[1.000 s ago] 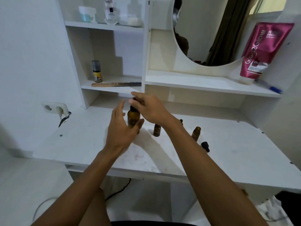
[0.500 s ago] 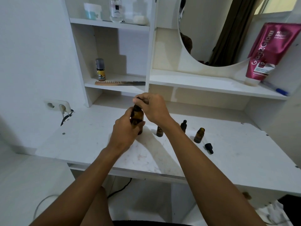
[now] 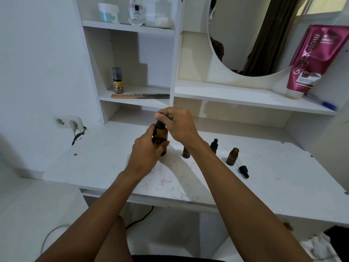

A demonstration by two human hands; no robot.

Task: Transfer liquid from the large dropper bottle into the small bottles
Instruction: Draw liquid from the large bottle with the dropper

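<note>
Centrally, near the white tabletop's [image 3: 264,176] back edge, the left hand [image 3: 146,154] grips the large amber glass dropper bottle [image 3: 160,137]; the right hand [image 3: 179,123] pinches its black dropper cap [image 3: 159,124].

Left hand: open a second ago, fingers straight beside the large amber glass dropper bottle [image 3: 161,136]; the left hand [image 3: 146,154] now wraps round the bottle's body.
Right hand: spread loosely over the bottle's top a second ago; the right hand [image 3: 177,123] now bunches its fingertips and pinches the black dropper cap [image 3: 159,123] from above.
Small capped amber bottle: almost hidden behind the right wrist a second ago; the small capped amber bottle [image 3: 214,145] now shows just beside it.
View: the scene now sits slightly further right.
</note>
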